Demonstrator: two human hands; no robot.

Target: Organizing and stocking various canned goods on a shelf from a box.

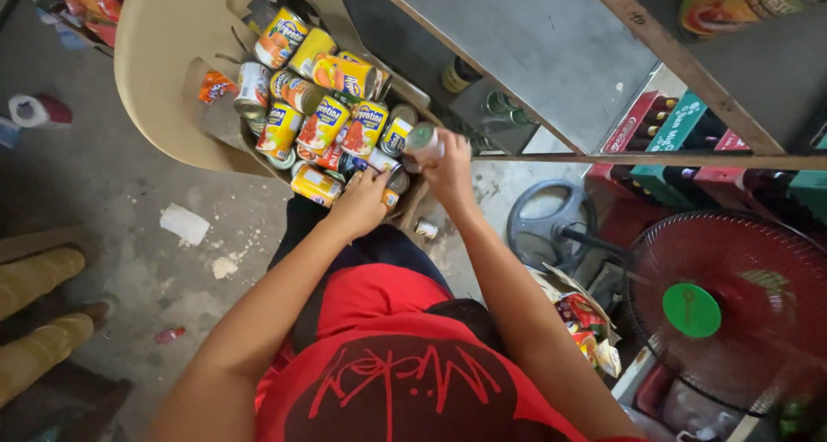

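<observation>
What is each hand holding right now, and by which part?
The right hand grips a small can around its side, lifted above the pile. The left hand rests on the heaped cans; whether it grips one cannot be told.

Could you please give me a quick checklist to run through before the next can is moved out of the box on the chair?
1. Right hand grips the small can: ok, lifted above the pile.
2. Left hand placement: ok, resting on the cans at the box's near edge.
3. Box seated on the plastic chair: cannot tell, underside hidden.
4. Pile of cans stable: not ok, jumbled and tilted.
5. Shelf has free space: ok, bare surface.
</observation>
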